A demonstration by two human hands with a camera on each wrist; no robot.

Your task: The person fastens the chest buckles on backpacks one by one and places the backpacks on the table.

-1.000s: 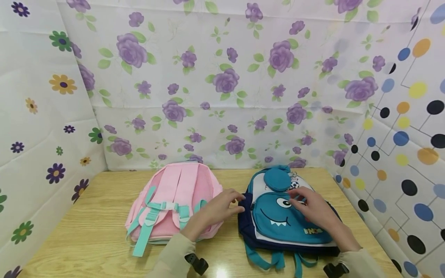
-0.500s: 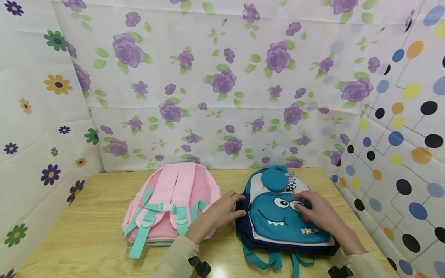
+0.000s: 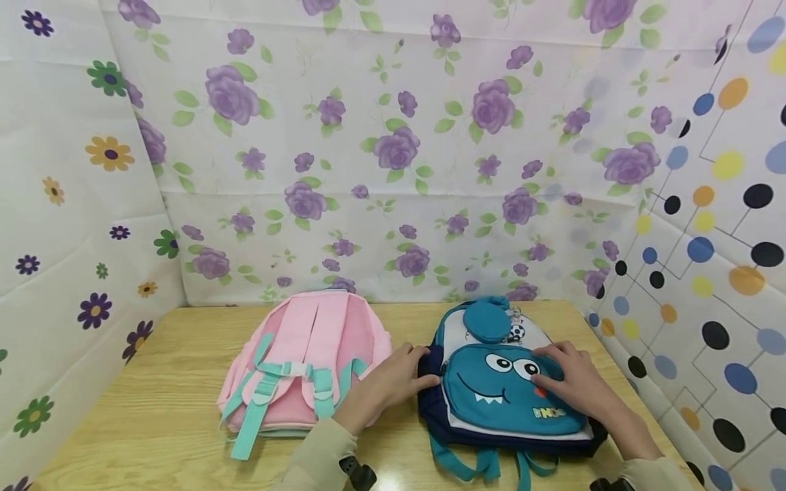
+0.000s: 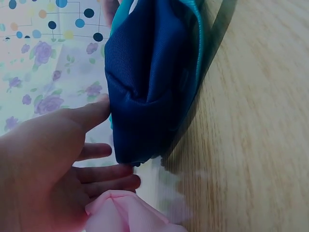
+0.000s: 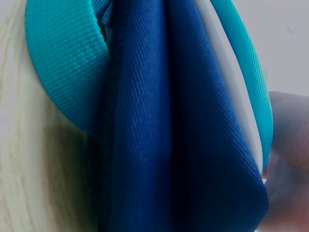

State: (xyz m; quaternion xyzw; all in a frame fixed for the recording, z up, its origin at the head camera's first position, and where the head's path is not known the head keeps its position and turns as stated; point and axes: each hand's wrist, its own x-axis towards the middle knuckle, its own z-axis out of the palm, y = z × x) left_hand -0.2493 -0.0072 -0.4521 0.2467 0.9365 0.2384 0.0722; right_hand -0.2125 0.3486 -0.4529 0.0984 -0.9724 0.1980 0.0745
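"Trouble would start where, do you think?"

"With the hold. The blue backpack (image 3: 491, 404) lies face up at lower right of the frame, and neither hand has closed on it. The left hand (image 3: 393, 376) has thumb and fingers spread loosely at its navy side (image 4: 137, 87)."

"And the right hand (image 3: 577, 383)?"

"Fingers apart over the upper right of the front pocket (image 3: 467, 385), thumb near a printed eye (image 3: 526, 369) (the right wrist view is mostly fabric, so I can't tell how firmly it presses)."

"So lifting like that?"

"The soft sides could fold and slip free, I'd judge. Teal straps (image 3: 489, 464) trail at the bottom of the frame and might snag."

"Anything else?"

"The pink backpack (image 3: 314, 341), left of centre, is close; a leftward swing could bump it."
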